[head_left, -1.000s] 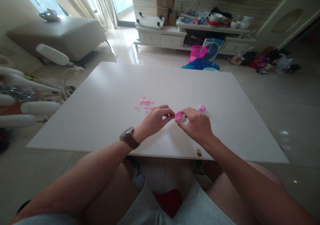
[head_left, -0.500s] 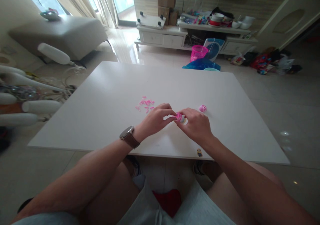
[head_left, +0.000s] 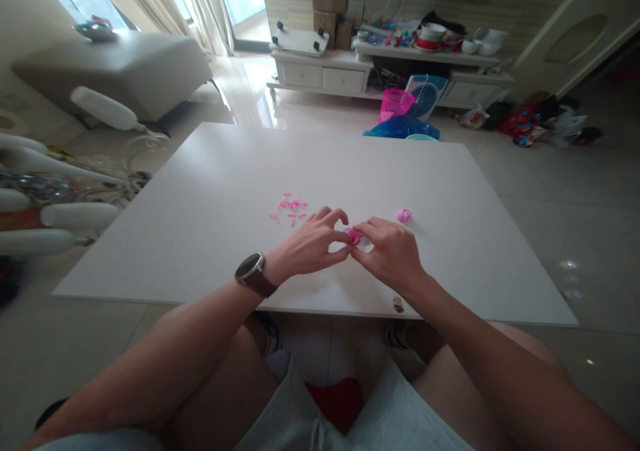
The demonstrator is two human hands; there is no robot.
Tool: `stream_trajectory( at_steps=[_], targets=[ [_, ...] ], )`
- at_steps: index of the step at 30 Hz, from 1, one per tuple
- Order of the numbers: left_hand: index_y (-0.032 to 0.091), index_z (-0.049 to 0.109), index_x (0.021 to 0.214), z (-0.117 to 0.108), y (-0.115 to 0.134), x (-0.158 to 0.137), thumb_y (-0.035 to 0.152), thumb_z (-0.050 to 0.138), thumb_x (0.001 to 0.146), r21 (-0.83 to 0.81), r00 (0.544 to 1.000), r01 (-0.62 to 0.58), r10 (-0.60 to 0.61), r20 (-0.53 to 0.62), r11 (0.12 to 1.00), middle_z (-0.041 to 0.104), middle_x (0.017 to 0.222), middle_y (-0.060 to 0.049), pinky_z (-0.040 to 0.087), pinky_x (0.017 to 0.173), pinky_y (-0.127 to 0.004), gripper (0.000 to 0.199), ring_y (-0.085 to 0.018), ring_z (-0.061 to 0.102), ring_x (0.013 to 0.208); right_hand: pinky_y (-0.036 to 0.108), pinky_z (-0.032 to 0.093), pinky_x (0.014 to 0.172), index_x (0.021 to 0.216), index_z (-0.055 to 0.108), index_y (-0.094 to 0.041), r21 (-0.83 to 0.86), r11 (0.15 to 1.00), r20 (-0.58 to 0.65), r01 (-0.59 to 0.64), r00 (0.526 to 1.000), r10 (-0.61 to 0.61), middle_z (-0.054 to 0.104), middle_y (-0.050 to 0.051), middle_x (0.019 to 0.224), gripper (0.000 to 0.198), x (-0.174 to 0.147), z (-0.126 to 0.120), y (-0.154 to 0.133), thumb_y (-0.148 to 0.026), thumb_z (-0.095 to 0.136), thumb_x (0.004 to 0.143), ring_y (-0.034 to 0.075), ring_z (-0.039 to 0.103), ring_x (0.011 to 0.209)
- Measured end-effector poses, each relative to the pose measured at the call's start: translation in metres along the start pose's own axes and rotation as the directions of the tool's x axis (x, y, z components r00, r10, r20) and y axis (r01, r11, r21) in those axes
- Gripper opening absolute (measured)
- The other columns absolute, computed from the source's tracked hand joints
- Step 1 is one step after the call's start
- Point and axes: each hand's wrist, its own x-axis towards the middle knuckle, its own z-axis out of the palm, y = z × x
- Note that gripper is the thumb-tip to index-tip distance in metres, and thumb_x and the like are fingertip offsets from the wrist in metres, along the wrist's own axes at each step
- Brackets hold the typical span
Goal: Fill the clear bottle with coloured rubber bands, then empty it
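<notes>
Head camera view: a red item (head_left: 340, 404) lies low between the person's knees, in front of the near edge of the white table (head_left: 235, 164). A small yellow-and-blue figure sticker (head_left: 398, 305) sits close to that edge, right of its middle; any lettering on it is too small to read. A round-dial watch (head_left: 250, 267) with a brown strap is worn on the left wrist; its dial markings are not legible. Over the near half of the table, slightly right of centre, the right hand (head_left: 393, 245) holds a pink rosette (head_left: 355, 237) with a pale base, its thumb and index finger closed around it. The left hand (head_left: 313, 244) meets the rosette from the left: index fingertip in contact, thumb just below, a small gap between them, other fingers curled and raised. Whether the left fingers grip anything cannot be told. Beyond the right hand, toward the right edge, stands a pink bud (head_left: 405, 216). Beyond the left hand, loose pink pieces (head_left: 293, 205) lie near mid-table. Past the far edge are a blue item (head_left: 403, 128), a pink basket (head_left: 395, 106) and a white cabinet (head_left: 345, 81).
</notes>
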Motion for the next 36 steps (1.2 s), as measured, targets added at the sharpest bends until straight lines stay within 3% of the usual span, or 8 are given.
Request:
stream_trajectory(
  at_steps=[6, 13, 17, 23, 29, 36],
  targets=[
    [0.025, 0.077, 0.102, -0.001, 0.006, 0.0, 0.038, 0.055, 0.097, 0.048, 0.993, 0.064, -0.068, 0.095, 0.997, 0.056, 0.129, -0.009, 0.046, 0.094, -0.042, 0.026, -0.027, 0.049, 0.113, 0.032, 0.03, 0.072, 0.09, 0.071, -0.021, -0.003, 0.996, 0.014, 0.092, 0.996, -0.092, 0.068, 0.003, 0.083, 0.012, -0.002, 0.002, 0.0, -0.03, 0.065, 0.085, 0.019, 0.057, 0.077],
    [0.023, 0.075, 0.098, 0.006, 0.008, -0.001, 0.041, 0.051, 0.098, 0.08, 0.993, 0.077, -0.084, 0.088, 0.994, 0.055, 0.131, -0.009, 0.046, 0.096, -0.044, 0.03, -0.028, 0.049, 0.114, 0.033, 0.03, 0.073, 0.089, 0.071, -0.021, -0.01, 0.991, 0.001, 0.131, 0.991, -0.131, 0.067, 0.003, 0.083, 0.011, -0.005, 0.008, -0.001, -0.024, 0.063, 0.083, 0.019, 0.055, 0.077],
    [0.019, 0.072, 0.083, 0.015, 0.014, 0.0, 0.045, 0.051, 0.097, 0.121, 0.991, 0.089, -0.101, 0.092, 0.989, 0.055, 0.131, -0.01, 0.046, 0.092, -0.043, 0.036, -0.029, 0.049, 0.114, 0.033, 0.031, 0.073, 0.082, 0.068, -0.02, -0.018, 0.987, 0.025, 0.161, 0.987, -0.16, 0.067, 0.004, 0.081, 0.011, -0.008, 0.015, -0.002, -0.017, 0.058, 0.08, 0.019, 0.054, 0.077],
    [0.019, 0.071, 0.082, 0.008, 0.012, 0.0, 0.047, 0.049, 0.1, 0.044, 0.991, 0.071, -0.076, 0.113, 0.997, 0.057, 0.126, -0.01, 0.046, 0.092, -0.042, 0.04, -0.027, 0.051, 0.111, 0.032, 0.034, 0.073, 0.082, 0.065, -0.02, 0.052, 0.995, -0.018, 0.09, 0.996, -0.089, 0.067, 0.004, 0.081, 0.009, -0.008, 0.019, -0.006, -0.018, 0.057, 0.078, 0.019, 0.056, 0.075],
    [0.022, 0.074, 0.101, -0.006, 0.003, 0.0, 0.036, 0.043, 0.104, -0.081, 1.0, 0.007, -0.008, -0.006, 0.997, 0.06, 0.119, -0.009, 0.046, 0.095, -0.039, 0.034, -0.024, 0.052, 0.108, 0.03, 0.04, 0.074, 0.084, 0.064, -0.022, 0.217, 0.974, -0.077, -0.064, 0.994, 0.082, 0.069, 0.003, 0.08, 0.009, 0.002, 0.011, -0.013, -0.03, 0.063, 0.081, 0.02, 0.063, 0.078],
    [0.019, 0.07, 0.094, -0.008, 0.006, 0.002, 0.026, 0.05, 0.1, -0.195, 0.983, -0.023, -0.013, -0.181, 0.981, 0.064, 0.11, -0.009, 0.048, 0.094, -0.037, 0.022, -0.022, 0.057, 0.104, 0.029, 0.042, 0.072, 0.083, 0.065, -0.021, 0.275, 0.958, -0.109, -0.079, 0.988, 0.112, 0.069, 0.002, 0.08, 0.014, 0.005, 0.005, -0.012, -0.035, 0.066, 0.083, 0.019, 0.064, 0.077]
  ],
)
